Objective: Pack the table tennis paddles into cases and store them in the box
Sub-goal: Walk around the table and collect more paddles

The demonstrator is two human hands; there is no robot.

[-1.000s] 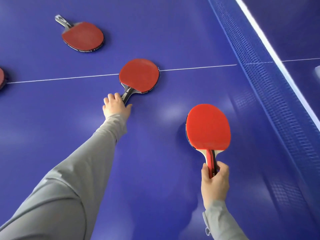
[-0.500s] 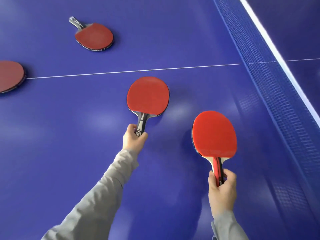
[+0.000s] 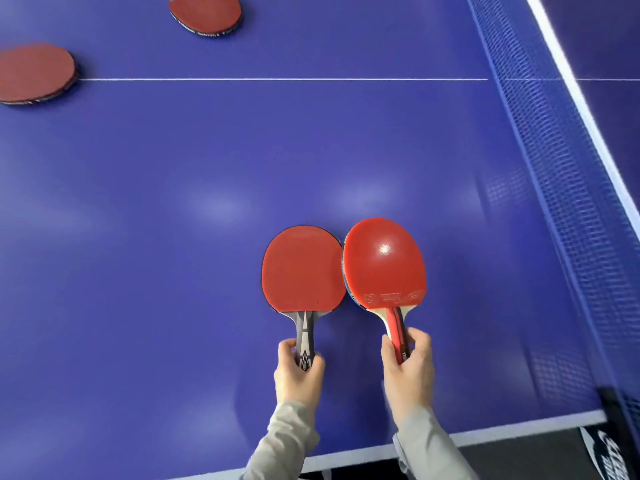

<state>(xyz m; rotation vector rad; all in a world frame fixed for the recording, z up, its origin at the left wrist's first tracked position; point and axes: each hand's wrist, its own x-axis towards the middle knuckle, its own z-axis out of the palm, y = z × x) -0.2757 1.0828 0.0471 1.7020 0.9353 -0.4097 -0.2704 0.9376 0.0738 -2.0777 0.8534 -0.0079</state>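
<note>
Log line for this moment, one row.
left hand: grips grey-handled paddle | right hand: grips red-handled paddle | loose paddles: two, farther away

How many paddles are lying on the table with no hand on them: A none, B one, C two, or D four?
C: the left-edge paddle and the top-edge paddle lie untouched, while the left hand grips the dark-handled paddle and the right hand the red-handled paddle.

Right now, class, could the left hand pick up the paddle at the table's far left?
Probably not yet: the left hand grips a dark-handled paddle, though bare table lies between it and that far paddle.
</note>
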